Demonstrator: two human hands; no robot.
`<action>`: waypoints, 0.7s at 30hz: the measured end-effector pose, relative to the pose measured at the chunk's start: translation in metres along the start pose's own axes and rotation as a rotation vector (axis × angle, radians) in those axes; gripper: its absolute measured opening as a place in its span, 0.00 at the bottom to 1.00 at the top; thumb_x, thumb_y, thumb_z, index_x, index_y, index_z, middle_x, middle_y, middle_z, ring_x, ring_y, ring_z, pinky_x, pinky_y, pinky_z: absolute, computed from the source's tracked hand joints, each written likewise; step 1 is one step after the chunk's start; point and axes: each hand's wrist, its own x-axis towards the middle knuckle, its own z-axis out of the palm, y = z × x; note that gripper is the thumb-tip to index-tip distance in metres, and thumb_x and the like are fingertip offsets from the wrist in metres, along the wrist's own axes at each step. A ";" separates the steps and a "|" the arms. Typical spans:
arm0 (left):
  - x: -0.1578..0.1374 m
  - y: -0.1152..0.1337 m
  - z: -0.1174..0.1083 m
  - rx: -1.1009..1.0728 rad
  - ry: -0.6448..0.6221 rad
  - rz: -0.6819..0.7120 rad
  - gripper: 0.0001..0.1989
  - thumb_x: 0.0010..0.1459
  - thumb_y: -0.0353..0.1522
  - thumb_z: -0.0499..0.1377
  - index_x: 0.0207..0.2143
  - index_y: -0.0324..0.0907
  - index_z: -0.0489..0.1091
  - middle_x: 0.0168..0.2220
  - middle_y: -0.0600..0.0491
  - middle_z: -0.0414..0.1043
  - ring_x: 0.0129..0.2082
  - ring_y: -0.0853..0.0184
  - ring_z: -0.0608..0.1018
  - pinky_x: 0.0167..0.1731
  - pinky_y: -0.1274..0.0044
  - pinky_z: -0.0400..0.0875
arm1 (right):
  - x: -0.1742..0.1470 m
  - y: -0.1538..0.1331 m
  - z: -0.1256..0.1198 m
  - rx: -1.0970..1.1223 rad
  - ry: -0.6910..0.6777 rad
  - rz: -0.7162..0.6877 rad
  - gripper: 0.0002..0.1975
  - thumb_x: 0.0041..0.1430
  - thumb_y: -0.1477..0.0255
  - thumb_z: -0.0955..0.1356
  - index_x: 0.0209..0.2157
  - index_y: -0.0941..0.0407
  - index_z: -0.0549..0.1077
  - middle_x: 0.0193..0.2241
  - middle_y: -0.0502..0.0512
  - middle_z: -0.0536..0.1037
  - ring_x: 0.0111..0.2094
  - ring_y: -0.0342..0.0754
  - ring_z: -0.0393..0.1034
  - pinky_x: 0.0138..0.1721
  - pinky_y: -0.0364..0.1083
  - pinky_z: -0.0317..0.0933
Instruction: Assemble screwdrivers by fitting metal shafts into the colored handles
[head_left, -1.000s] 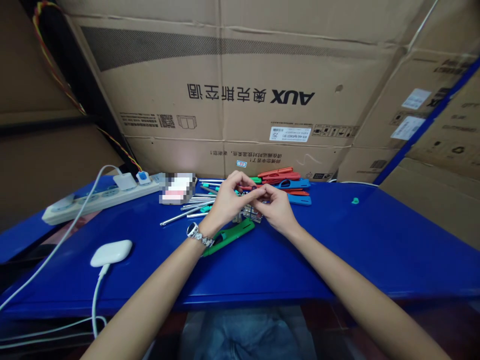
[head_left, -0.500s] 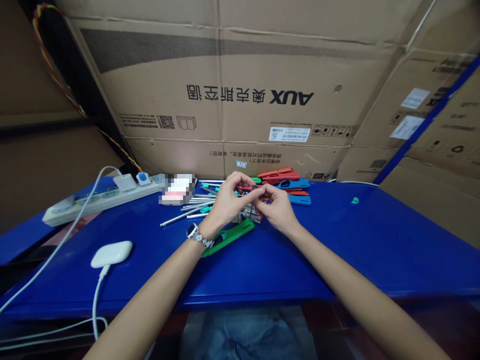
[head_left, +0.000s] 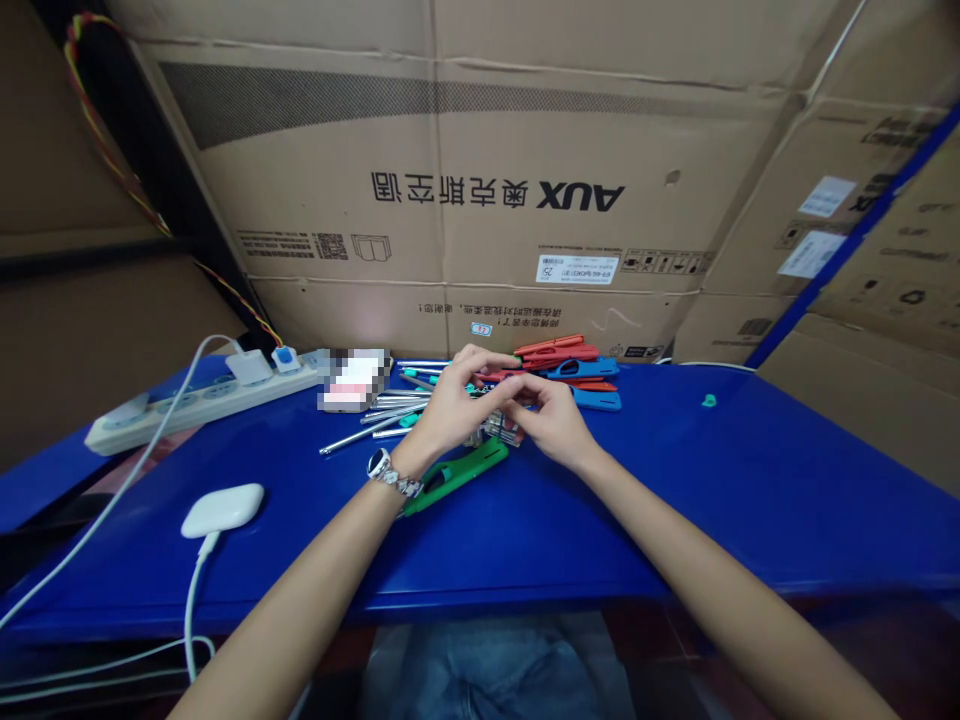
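My left hand and my right hand meet over the middle of the blue table, fingertips and thumbs together. Both are closed around something too small and covered to make out. A thin dark strip hangs just under the fingertips. Close below lies a green plastic lighter handle, partly behind my left wrist. Several silver metal tubes lie left of my left hand, with small teal pieces among them. Small metal parts show beneath the hands. Beyond my right hand are red lighter handles and blue lighter handles.
A phone with a blurred screen lies at the back left, beside a white power strip. A white charging case with a cable is at the left front. One teal piece lies at right. Cardboard walls the back.
My left index finger has straightened out to the right, away from the pinch. Otherwise both hands stay nearly in place, and the things on the table have not moved.
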 end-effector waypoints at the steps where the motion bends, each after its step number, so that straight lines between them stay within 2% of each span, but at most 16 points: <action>1: 0.000 0.000 -0.002 -0.019 -0.040 0.006 0.09 0.61 0.37 0.61 0.41 0.44 0.77 0.38 0.50 0.69 0.39 0.66 0.72 0.40 0.73 0.68 | 0.000 -0.002 -0.001 0.006 -0.040 0.016 0.16 0.53 0.58 0.72 0.31 0.57 0.73 0.21 0.48 0.70 0.18 0.42 0.64 0.16 0.42 0.64; 4: -0.001 -0.002 -0.007 -0.070 -0.105 0.016 0.10 0.63 0.36 0.57 0.40 0.44 0.78 0.39 0.49 0.68 0.40 0.66 0.73 0.39 0.73 0.70 | -0.002 -0.007 -0.002 -0.002 -0.086 0.041 0.17 0.55 0.57 0.70 0.32 0.58 0.74 0.20 0.47 0.69 0.16 0.41 0.62 0.13 0.42 0.62; 8: 0.001 -0.005 -0.005 -0.036 0.014 0.011 0.07 0.58 0.36 0.64 0.35 0.42 0.76 0.37 0.51 0.70 0.37 0.67 0.73 0.39 0.74 0.69 | -0.001 -0.003 0.002 0.029 0.019 0.012 0.20 0.50 0.58 0.74 0.39 0.56 0.73 0.26 0.49 0.75 0.20 0.41 0.66 0.14 0.40 0.63; 11: 0.002 -0.004 -0.002 -0.022 0.088 -0.023 0.10 0.53 0.38 0.67 0.32 0.40 0.73 0.35 0.52 0.70 0.36 0.68 0.73 0.37 0.74 0.69 | 0.000 0.003 0.005 0.068 0.094 0.055 0.20 0.45 0.58 0.77 0.31 0.55 0.70 0.20 0.46 0.72 0.16 0.42 0.65 0.13 0.41 0.62; 13: 0.001 -0.002 -0.003 -0.016 0.070 -0.022 0.10 0.54 0.38 0.66 0.35 0.41 0.73 0.37 0.52 0.71 0.37 0.67 0.74 0.38 0.74 0.69 | -0.001 0.004 0.005 0.070 0.083 0.073 0.19 0.47 0.58 0.76 0.28 0.55 0.68 0.16 0.44 0.69 0.15 0.42 0.64 0.13 0.42 0.62; 16: 0.000 -0.001 -0.007 -0.020 -0.039 0.018 0.09 0.62 0.37 0.60 0.41 0.44 0.76 0.41 0.50 0.71 0.41 0.66 0.74 0.42 0.73 0.70 | -0.003 0.000 0.003 0.031 0.014 0.036 0.16 0.52 0.58 0.73 0.30 0.55 0.71 0.18 0.46 0.70 0.17 0.42 0.64 0.14 0.42 0.64; 18: -0.001 -0.002 -0.008 -0.033 -0.079 0.039 0.10 0.64 0.36 0.57 0.40 0.44 0.77 0.40 0.49 0.70 0.41 0.66 0.74 0.42 0.72 0.70 | -0.004 -0.002 0.002 -0.011 -0.031 0.003 0.14 0.57 0.58 0.70 0.33 0.56 0.74 0.20 0.48 0.71 0.18 0.43 0.65 0.15 0.41 0.64; 21: 0.000 -0.004 -0.006 -0.030 -0.026 0.042 0.07 0.61 0.36 0.61 0.36 0.43 0.77 0.37 0.51 0.70 0.37 0.67 0.74 0.39 0.72 0.70 | -0.005 -0.002 0.003 -0.053 -0.020 -0.041 0.16 0.58 0.59 0.70 0.41 0.56 0.75 0.26 0.51 0.75 0.21 0.42 0.66 0.17 0.41 0.64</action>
